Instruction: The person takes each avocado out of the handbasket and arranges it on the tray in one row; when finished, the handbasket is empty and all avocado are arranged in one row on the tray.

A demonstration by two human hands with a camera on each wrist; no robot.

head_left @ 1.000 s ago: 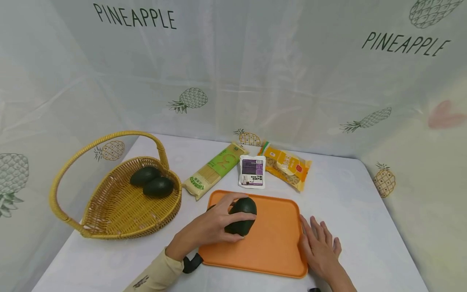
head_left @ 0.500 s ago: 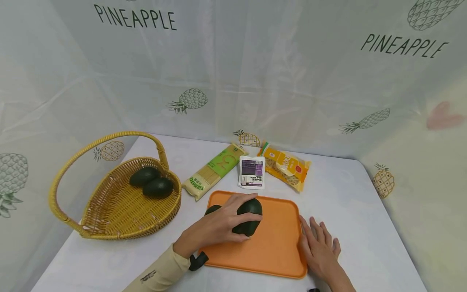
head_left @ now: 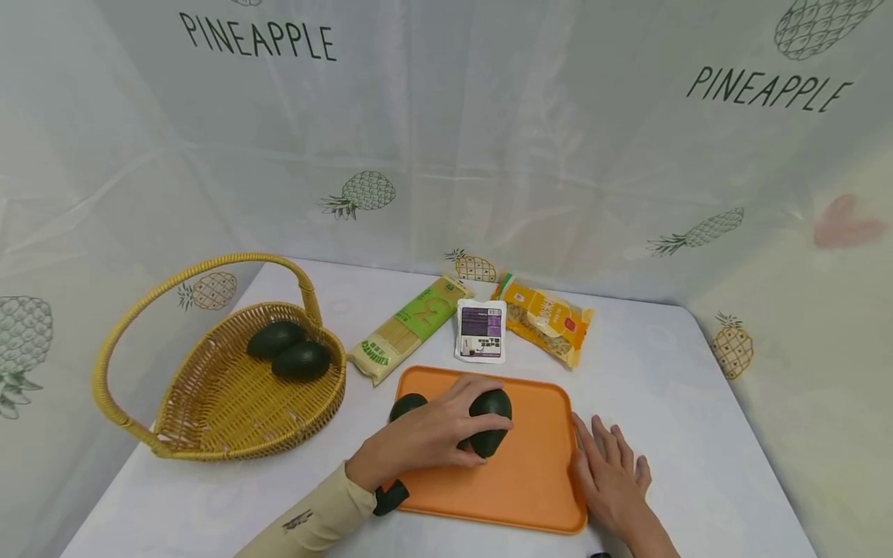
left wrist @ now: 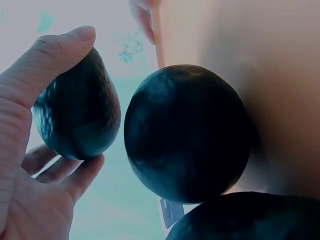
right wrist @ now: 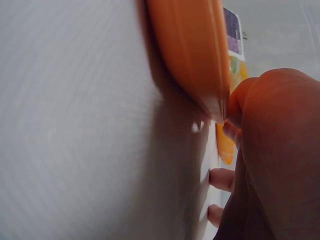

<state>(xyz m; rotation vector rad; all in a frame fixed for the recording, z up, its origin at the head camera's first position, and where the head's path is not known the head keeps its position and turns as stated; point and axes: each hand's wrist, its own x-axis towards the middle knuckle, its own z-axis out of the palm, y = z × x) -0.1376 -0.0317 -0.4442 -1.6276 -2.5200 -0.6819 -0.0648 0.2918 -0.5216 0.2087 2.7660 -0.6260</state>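
Note:
In the head view, my left hand (head_left: 439,426) grips a dark green avocado (head_left: 492,434) over the orange tray (head_left: 523,496). The left wrist view shows thumb and fingers around the held avocado (left wrist: 82,107), apart from a second avocado (left wrist: 187,135) and a third (left wrist: 260,220). Behind my left wrist, one of these avocados (head_left: 408,405) sits at the tray's left side; the other is mostly hidden by the hand. My right hand (head_left: 614,477) rests with fingers extended on the white table, its thumb side touching the tray's right edge. In the right wrist view it lies beside the tray wall (right wrist: 192,55).
On the left stands a yellow wicker basket (head_left: 230,403) with a tall handle and two avocados (head_left: 289,350) inside. Behind the tray lie a noodle pack (head_left: 412,329), a white and purple pouch (head_left: 481,332) and an orange bag (head_left: 547,318). A pineapple-print curtain (head_left: 523,155) backs the table.
My left hand has moved right over the tray with the avocado in its grip, uncovering more of the avocado at the tray's left side. My right hand has stayed put.

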